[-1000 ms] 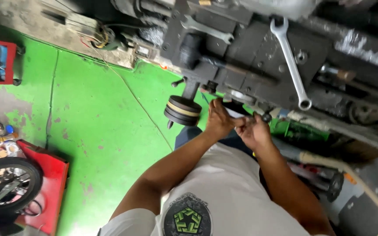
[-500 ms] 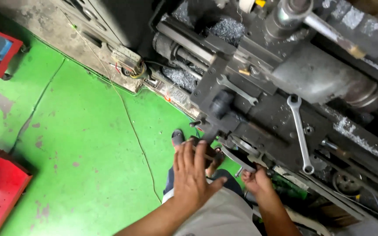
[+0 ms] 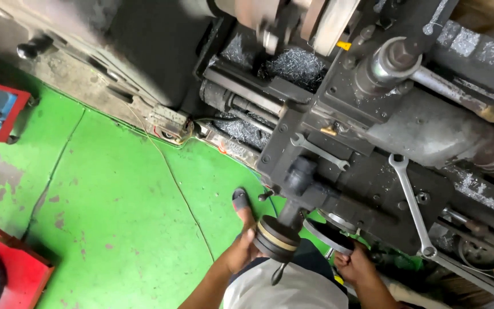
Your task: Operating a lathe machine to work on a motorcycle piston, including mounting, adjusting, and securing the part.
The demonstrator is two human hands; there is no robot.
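Left hand [image 3: 240, 249] fingers curled on black handwheel [image 3: 275, 239], right hand [image 3: 354, 268] gripping second wheel [image 3: 328, 236], open green floor [image 3: 115, 217] leftward

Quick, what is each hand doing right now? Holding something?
Left hand: fingers closed around the round dial handwheel on the lathe.
Right hand: gripping the rim of the bigger handwheel beside it.

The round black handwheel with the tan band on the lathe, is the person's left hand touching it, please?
Touching. The head view shows the left hand pressed against the round black handwheel with the tan band, fingers wrapped behind its rim with no gap visible.
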